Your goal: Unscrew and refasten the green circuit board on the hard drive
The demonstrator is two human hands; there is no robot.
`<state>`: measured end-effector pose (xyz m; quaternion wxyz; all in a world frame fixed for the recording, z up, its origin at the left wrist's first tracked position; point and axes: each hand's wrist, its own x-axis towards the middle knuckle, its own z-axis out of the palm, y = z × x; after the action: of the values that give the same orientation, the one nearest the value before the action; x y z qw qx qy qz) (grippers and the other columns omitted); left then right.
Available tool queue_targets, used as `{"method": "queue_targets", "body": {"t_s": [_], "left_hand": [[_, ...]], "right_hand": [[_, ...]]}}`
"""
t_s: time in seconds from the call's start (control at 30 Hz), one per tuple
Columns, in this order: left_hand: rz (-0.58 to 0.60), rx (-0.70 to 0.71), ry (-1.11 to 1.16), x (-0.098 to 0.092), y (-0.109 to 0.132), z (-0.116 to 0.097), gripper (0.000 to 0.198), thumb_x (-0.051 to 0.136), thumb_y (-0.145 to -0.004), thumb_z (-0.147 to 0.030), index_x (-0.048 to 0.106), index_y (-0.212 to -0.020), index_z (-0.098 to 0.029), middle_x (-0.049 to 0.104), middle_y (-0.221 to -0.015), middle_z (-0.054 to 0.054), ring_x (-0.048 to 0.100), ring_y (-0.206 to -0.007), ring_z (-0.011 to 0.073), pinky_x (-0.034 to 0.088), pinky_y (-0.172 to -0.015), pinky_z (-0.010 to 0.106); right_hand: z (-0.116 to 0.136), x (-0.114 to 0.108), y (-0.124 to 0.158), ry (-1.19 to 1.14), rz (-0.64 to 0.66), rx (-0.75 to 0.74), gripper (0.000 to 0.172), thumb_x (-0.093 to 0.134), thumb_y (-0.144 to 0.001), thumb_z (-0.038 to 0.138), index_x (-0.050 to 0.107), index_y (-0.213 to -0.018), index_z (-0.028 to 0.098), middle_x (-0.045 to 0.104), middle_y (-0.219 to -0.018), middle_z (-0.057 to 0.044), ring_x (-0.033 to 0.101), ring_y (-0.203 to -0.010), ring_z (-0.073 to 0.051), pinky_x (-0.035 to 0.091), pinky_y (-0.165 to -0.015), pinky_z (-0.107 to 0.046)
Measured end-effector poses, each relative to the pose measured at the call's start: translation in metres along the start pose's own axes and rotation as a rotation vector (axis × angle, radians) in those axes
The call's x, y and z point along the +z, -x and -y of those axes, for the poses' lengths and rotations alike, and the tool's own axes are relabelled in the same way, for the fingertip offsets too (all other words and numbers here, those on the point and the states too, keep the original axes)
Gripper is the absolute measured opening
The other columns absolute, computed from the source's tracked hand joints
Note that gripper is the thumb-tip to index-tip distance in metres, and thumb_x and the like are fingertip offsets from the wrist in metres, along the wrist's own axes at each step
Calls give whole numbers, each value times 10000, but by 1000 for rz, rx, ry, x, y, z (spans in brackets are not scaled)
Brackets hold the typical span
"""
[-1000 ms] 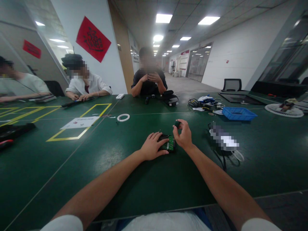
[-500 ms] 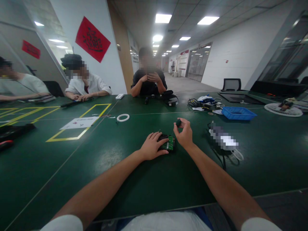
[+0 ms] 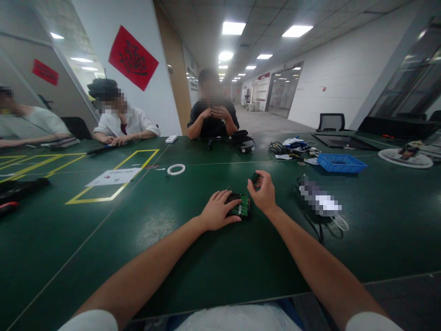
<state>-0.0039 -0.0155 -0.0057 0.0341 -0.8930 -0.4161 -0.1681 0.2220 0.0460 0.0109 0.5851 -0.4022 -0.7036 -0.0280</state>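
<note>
A hard drive (image 3: 244,206), its green circuit board facing up, lies on the table in front of me. My left hand (image 3: 220,209) rests over its left part, thumb along the near side and fingers spread across the top and far side, holding it down. Part of the drive is hidden under that hand. In my right hand (image 3: 263,191) a small screwdriver with a dark handle (image 3: 254,177) is pinched between thumb and fingers. Its thin shaft points down toward the drive's right side; I cannot tell whether the tip touches.
Right of my hands lies a blurred-out device with cables (image 3: 320,200). Farther back are a blue tray (image 3: 341,163), a heap of cables (image 3: 292,147) and a white fan grille (image 3: 404,157). A white ring (image 3: 176,169) and paper (image 3: 113,176) lie left. Three people sit across the table.
The screwdriver's handle has turned and tilted slightly in my right hand, which has hardly shifted. My left hand and the hard drive stay in place.
</note>
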Motion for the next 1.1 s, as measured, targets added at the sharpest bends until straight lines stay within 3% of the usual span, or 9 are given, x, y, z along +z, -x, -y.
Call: {"method": "queue_targets", "body": {"t_s": [0.13,0.3,0.53,0.73,0.93,1.1], "left_hand": [[6,-5,-10,1,0,0,744,478,-876,-770,501,-1479,-336,357,-1579,115,324,-1443,389,254,-1168,601],[6,-3,-12,1,0,1,743,478,-876,-769,496,-1482,-338,357,-1576,118,324,-1443,387,255,-1166,602],[5,-1,-20,1,1,0,746,459,-882,-773,492,-1486,-335,350,-1579,125,317,-1449,386,249,-1169,599],[7,-4,-8,0,0,-1,748,470,-876,-776,499,-1480,-336,359,-1578,118,324,-1446,387,258,-1166,600],[5,-4,-13,1,0,0,747,470,-877,-773,499,-1480,-333,354,-1580,122,318,-1449,389,252,-1168,605],[-2,3,-9,1,0,0,749,475,-875,-773,502,-1479,-330,353,-1580,127,326,-1444,391,259,-1162,605]], "right_hand": [[-4,-1,0,9,-10,6,507,673,-885,420,476,-1303,211,599,-1161,-129,657,-851,-234,617,-697,-409],[-4,1,1,-91,30,17,476,587,-941,352,397,-1354,210,618,-1209,-134,686,-846,-211,616,-690,-367],[-3,-1,2,11,17,13,531,650,-905,430,457,-1350,214,647,-1091,-108,672,-787,-226,624,-680,-413],[-2,5,4,-66,26,-8,548,570,-952,340,368,-1443,203,582,-1287,-166,701,-928,-234,639,-763,-415],[2,2,1,-11,17,-33,508,638,-915,363,446,-1365,227,575,-1198,-130,660,-812,-209,639,-724,-424],[1,0,2,-34,21,-43,496,588,-937,302,412,-1391,210,561,-1240,-153,668,-907,-232,636,-758,-429]]}}
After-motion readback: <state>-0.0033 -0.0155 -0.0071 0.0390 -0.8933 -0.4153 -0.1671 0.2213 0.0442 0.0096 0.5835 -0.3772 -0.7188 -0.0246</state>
